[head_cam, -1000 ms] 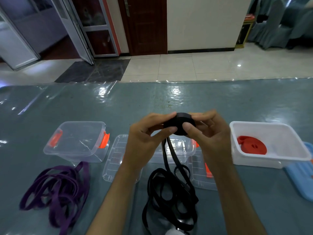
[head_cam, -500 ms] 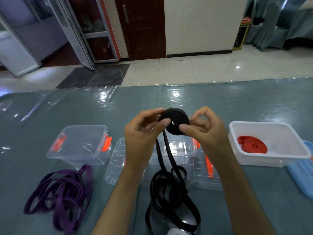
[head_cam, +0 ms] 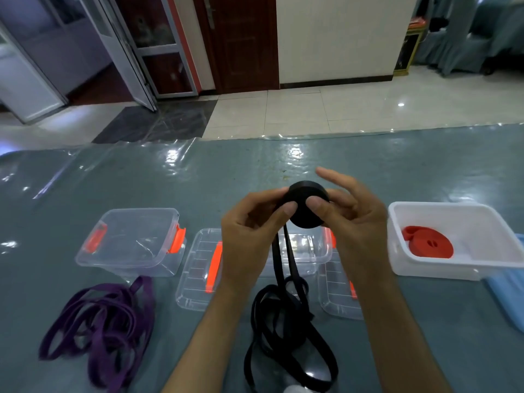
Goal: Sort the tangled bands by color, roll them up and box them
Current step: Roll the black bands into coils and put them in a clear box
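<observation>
Both hands hold a partly rolled black band (head_cam: 304, 204) above the table's middle. My left hand (head_cam: 249, 231) pinches the roll's left side. My right hand (head_cam: 354, 214) presses its thumb on the roll's face, with the index finger lifted off. The unrolled black tail (head_cam: 286, 321) hangs down into loose loops on the table. A purple band (head_cam: 105, 324) lies tangled at the near left. A rolled red band (head_cam: 428, 243) sits inside the white box (head_cam: 465, 268) on the right. A clear box with orange latches (head_cam: 133, 242) stands on the left, and another clear box (head_cam: 309, 251) is partly hidden behind my hands.
Two clear lids with orange strips lie flat, one (head_cam: 198, 270) left of my left arm, the other (head_cam: 337, 290) between my arms. A blue lid (head_cam: 510, 296) rests at the right edge. The table (head_cam: 226, 171) has a glossy grey-green plastic cover.
The black roll has turned in my hands and its flat face now tilts toward me. My right index finger has lifted off it. The hanging tail has got a little shorter.
</observation>
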{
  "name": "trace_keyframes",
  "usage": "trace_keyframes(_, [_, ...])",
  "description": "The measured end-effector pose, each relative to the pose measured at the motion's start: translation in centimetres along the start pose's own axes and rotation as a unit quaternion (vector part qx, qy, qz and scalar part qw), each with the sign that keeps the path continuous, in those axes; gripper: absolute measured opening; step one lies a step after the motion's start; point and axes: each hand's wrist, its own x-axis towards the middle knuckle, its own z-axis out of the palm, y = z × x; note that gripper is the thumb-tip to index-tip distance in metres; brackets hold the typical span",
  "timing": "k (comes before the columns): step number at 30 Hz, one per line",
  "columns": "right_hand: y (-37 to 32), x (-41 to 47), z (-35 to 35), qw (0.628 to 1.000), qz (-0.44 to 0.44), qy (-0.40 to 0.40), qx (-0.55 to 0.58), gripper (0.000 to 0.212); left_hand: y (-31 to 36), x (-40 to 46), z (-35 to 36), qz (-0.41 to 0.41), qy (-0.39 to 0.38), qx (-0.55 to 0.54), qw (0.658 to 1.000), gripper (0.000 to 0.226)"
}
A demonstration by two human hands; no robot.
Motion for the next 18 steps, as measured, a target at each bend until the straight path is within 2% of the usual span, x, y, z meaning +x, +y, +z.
trace_keyframes(4, [1.1,0.5,-0.6,0.999,0.027,0.000,0.023,0.021,-0.7,1.0,-0.6,-0.010,-0.042,0.014,0.999,0.031])
trace_keyframes(8, [1.7,1.1,-1.2,0.996,0.073,-0.043,0.001,0.027,-1.0,1.4,-0.7,-0.018,0.033,0.027,0.999,0.019])
trace_keyframes(11, [2.2,1.5,-1.2,0.999,0.041,-0.030,-0.003,0.037,-1.7,1.8,-0.9,-0.040,0.002,0.013,0.999,0.023])
trace_keyframes(14, [2.8,2.0,-1.4,0.998,0.056,-0.025,0.010,0.023,-2.2,2.5,-1.8,-0.059,-0.055,0.010,0.997,0.035])
trace_keyframes(16, [3.2,2.4,-1.6,0.993,0.098,-0.059,-0.006,0.018,-2.5,2.6,-2.1,-0.055,-0.060,0.019,0.997,0.029])
trace_keyframes(18, [3.3,2.6,-1.5,0.989,0.130,-0.076,-0.008,0.026,-2.5,2.4,-1.8,-0.063,-0.029,0.019,0.997,0.020])
